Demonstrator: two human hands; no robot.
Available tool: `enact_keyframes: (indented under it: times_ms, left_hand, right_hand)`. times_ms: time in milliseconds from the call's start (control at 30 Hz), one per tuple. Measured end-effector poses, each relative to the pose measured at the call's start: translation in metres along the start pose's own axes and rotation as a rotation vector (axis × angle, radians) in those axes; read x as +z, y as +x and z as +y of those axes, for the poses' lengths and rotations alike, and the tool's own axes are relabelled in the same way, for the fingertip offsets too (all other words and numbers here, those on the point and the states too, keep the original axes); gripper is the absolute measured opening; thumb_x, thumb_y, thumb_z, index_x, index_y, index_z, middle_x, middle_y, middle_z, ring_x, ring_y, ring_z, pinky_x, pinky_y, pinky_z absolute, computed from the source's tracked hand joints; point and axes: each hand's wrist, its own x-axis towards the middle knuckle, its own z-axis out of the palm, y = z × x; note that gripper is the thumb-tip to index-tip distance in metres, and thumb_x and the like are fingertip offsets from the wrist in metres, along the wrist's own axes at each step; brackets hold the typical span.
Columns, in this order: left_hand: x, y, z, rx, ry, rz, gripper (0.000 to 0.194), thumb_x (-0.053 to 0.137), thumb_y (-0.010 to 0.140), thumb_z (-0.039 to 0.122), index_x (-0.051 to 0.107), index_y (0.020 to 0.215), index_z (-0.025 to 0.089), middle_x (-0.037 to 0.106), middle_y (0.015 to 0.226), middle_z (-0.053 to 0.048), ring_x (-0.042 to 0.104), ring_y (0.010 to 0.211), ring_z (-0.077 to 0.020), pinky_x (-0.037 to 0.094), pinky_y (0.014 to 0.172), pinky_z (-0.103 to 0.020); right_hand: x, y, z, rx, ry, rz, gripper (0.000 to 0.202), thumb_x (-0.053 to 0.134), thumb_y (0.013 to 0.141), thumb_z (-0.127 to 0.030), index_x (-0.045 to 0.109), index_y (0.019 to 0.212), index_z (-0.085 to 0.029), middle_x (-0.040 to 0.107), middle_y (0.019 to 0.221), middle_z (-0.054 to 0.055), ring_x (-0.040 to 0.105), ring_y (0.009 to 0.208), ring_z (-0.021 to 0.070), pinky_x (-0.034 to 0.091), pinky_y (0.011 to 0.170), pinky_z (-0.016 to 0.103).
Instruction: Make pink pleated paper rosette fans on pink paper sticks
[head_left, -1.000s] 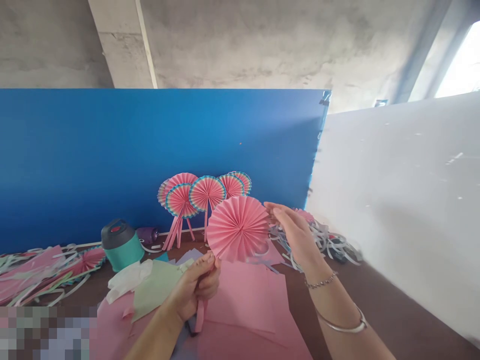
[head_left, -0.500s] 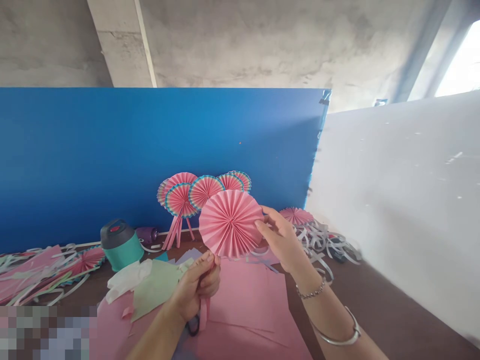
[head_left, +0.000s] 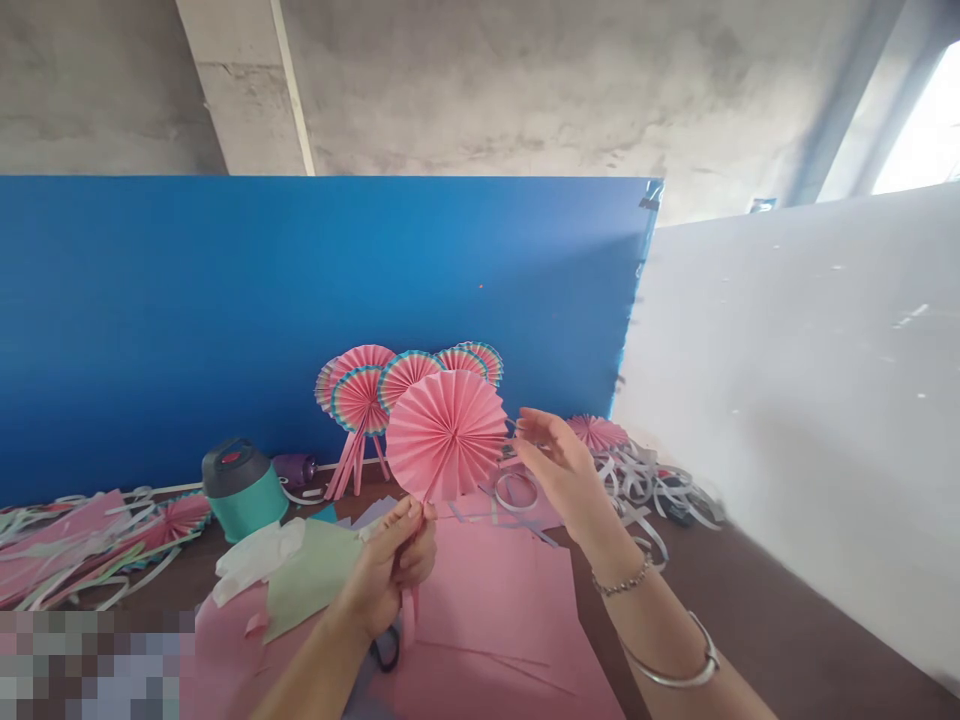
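A round pink pleated paper fan (head_left: pixel 448 437) stands upright in front of me. My left hand (head_left: pixel 397 555) is closed around its handle just below the disc; most of the handle is hidden by the fingers. To the right of the disc, my right hand (head_left: pixel 562 475) has bent, parted fingers, with a small gap to the fan's edge. Pink paper sheets (head_left: pixel 495 590) lie below both hands. Beside my left wrist a dark loop, perhaps a scissor handle (head_left: pixel 386 650), shows in part.
Several finished pink fans with coloured rims (head_left: pixel 358 400) lean on the blue partition (head_left: pixel 225 290). A teal container (head_left: pixel 244 500) with a dark lid stands left. White paper strips (head_left: pixel 637 480) lie tangled at right. Pale green paper (head_left: pixel 311 570) lies at left.
The fan has shifted a little left and up in my left hand. My right hand, which touched its right edge, now stands off from it.
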Motion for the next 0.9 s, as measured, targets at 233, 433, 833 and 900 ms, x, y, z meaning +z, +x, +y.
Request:
enact_keyframes:
  times_ms: [233,433,833,900]
  left_hand:
    - [0.012,-0.003,-0.009,0.285,0.524,0.255,0.032,0.056,0.083,0.048,0.054,0.070,0.019,0.036,0.050,0.006,0.029,0.047,-0.0085,0.022,0.046,-0.021]
    - [0.007,-0.009,-0.014,0.456,0.903,0.392,0.015,0.059,0.083,0.028,0.069,0.093,0.023,0.064,0.079,-0.004,0.052,0.069,-0.0177,0.036,0.064,-0.024]
    - [-0.002,-0.006,-0.016,0.700,1.364,0.423,0.022,0.053,0.086,0.021,0.067,0.103,0.023,0.069,0.085,-0.006,0.061,0.077,-0.0203,0.042,0.069,-0.027]
    - [-0.003,-0.006,-0.018,0.789,1.518,0.374,0.023,0.046,0.091,0.022,0.065,0.104,0.020,0.069,0.084,-0.006,0.062,0.075,-0.0187,0.043,0.065,-0.026]
  right_hand:
    - [0.018,-0.015,-0.008,0.059,0.106,-0.250,0.029,0.065,0.073,-0.047,0.068,0.082,-0.020,0.066,0.073,0.003,0.058,0.064,0.0157,0.045,0.056,0.026]
    - [0.011,-0.007,0.003,0.164,0.312,-0.179,0.038,0.065,0.066,-0.057,0.067,0.078,-0.021,0.069,0.075,0.004,0.061,0.067,0.0203,0.048,0.059,0.031]
    - [-0.011,0.006,-0.007,0.160,0.253,-0.210,0.039,0.074,0.066,-0.045,0.068,0.094,-0.019,0.070,0.089,0.007,0.064,0.078,0.0210,0.050,0.071,0.032]
    - [-0.013,0.007,-0.008,0.157,0.238,-0.195,0.034,0.074,0.067,-0.043,0.068,0.089,-0.018,0.070,0.086,0.006,0.063,0.076,0.0188,0.049,0.069,0.030]
